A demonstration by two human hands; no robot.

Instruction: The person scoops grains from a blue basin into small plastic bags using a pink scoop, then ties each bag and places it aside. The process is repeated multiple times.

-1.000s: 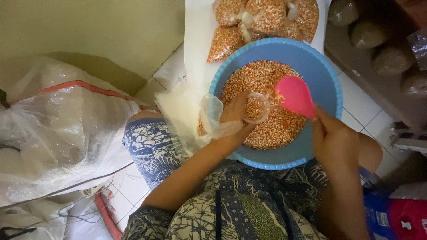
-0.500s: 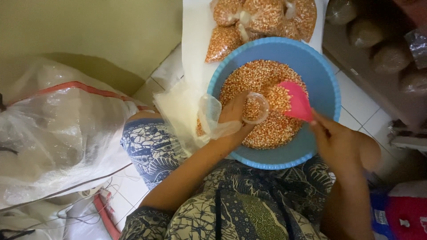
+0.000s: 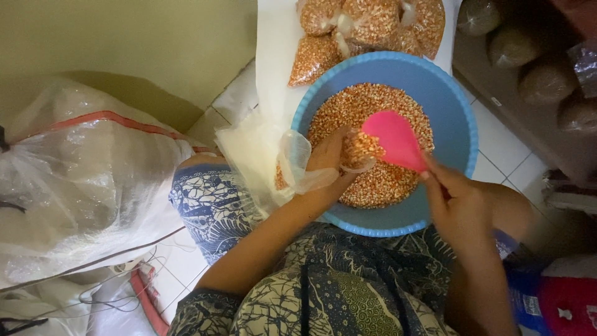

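A yellow-green wall (image 3: pixel 124 37) is filling the upper left, meeting a white tiled floor (image 3: pixel 497 149). A dark shelf (image 3: pixel 528 106) is standing at right, dimly lit, and a big clear sack (image 3: pixel 81 186) is slumping at left

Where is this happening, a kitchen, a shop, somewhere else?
Probably a small shop or home storeroom where dry goods get packed, on a tiled floor. A round blue plastic basin holds loose orange kernels, filled clear bags of kernels lie beyond it, and a large white woven sack sits at the left.
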